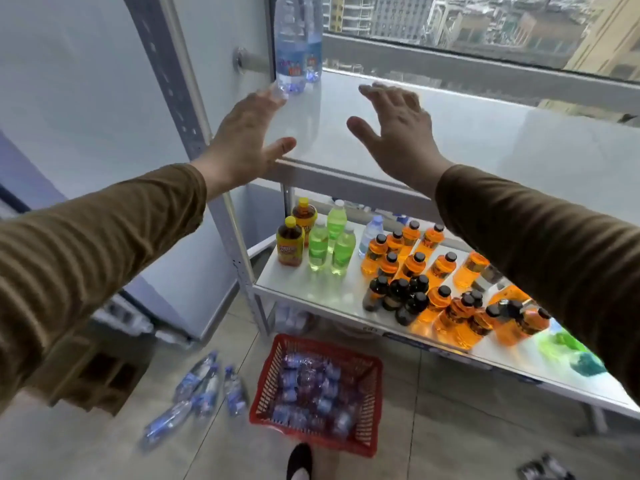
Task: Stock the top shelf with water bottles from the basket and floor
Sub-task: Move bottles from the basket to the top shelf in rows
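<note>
Both hands are released and hold nothing: the left hand [247, 133] reaches over the top shelf [485, 140] with fingertips at the base of two upright water bottles [294, 46], the right hand [398, 129] beside it. The remaining stock lies straight below: the red basket [367, 375] (nearer the right hand), and the floor bottles [204, 386] lying on their sides to the left.
</note>
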`<state>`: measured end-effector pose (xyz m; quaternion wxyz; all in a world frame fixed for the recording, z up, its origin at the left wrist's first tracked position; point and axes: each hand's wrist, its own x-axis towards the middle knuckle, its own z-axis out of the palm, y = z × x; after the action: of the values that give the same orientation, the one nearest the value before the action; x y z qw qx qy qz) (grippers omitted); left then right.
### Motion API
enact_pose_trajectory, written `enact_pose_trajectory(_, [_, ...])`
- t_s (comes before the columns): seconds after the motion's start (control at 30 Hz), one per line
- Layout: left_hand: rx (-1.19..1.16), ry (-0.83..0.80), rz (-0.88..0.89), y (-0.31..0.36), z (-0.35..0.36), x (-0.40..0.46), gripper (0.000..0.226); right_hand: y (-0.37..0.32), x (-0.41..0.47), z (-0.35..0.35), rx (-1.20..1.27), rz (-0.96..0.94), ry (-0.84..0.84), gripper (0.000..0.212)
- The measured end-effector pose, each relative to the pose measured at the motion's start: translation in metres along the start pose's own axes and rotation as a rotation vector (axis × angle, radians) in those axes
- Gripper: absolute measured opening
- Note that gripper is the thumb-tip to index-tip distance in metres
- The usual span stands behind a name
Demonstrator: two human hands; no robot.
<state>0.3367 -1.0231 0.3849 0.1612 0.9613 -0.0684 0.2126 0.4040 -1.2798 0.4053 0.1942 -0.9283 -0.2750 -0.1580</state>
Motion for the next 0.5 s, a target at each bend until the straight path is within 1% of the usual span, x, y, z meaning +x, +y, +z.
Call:
enact_pose_trajectory(0.07, [0.036,0.028,0.03,0.004,0.003,-0.025,0.067,-0.009,-0.027,0.005,0.009,-0.023,0.013,0.064])
enact_pose_trajectory(0.33, [0.107,0.016,0.076,-0.002,0.043,-0.117,0.065,-0.028,-0.139,0.063,-0.061,-0.051,0.033,0.062])
enact_pose_trajectory(0.5, [0.065,-0.004,0.188,-0.029,0.081,-0.173,0.064,-0.035,-0.187,0.124,-0.063,-0.131,0.107,0.05])
